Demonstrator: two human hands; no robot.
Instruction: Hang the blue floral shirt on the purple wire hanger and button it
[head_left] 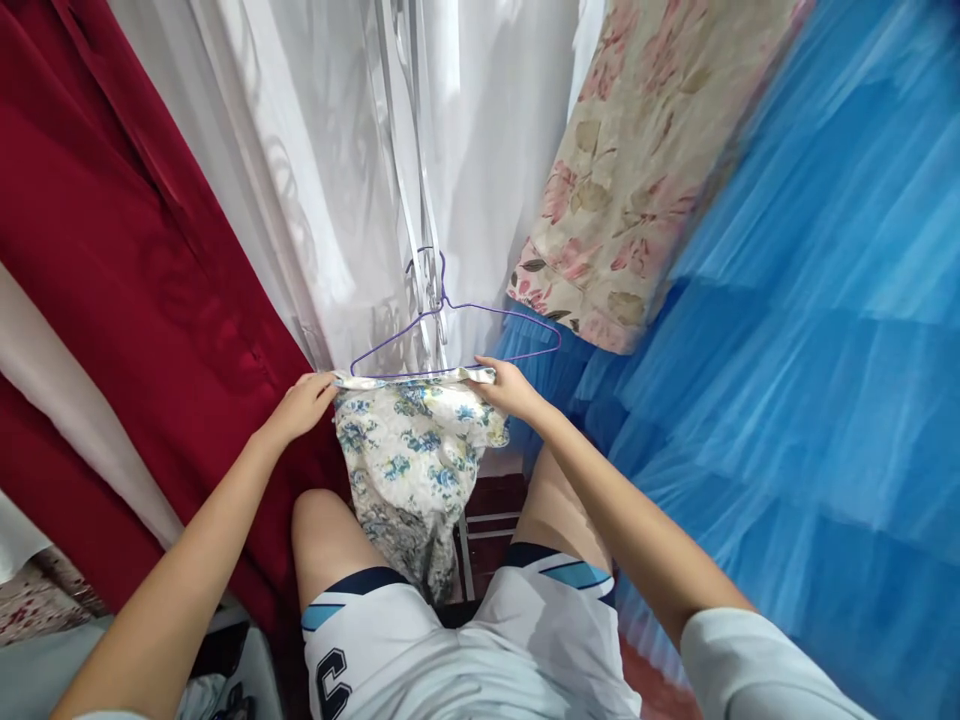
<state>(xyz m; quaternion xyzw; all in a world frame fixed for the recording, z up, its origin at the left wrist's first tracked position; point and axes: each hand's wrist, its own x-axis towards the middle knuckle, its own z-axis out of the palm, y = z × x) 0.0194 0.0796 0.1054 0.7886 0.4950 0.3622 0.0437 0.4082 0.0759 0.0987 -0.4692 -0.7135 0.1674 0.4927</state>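
Observation:
A white garment with blue flowers (420,450) hangs down between my knees from the bottom bar of a purple hanger (397,340). My left hand (306,402) pinches the left end of its top edge. At the right end of that edge, my right hand (506,388) is closed on the cloth, close to the hanger's bar. The top edge is stretched nearly straight between both hands, and the fabric below falls in loose folds. The hanger's hook lies against white ribbons (421,200).
Dark red cloth (150,230) hangs at the left beside white drapes (300,180). On the right hang a beige floral cloth (615,200) and blue tulle (810,380). A grey bin (262,670) with items inside stands at the lower left.

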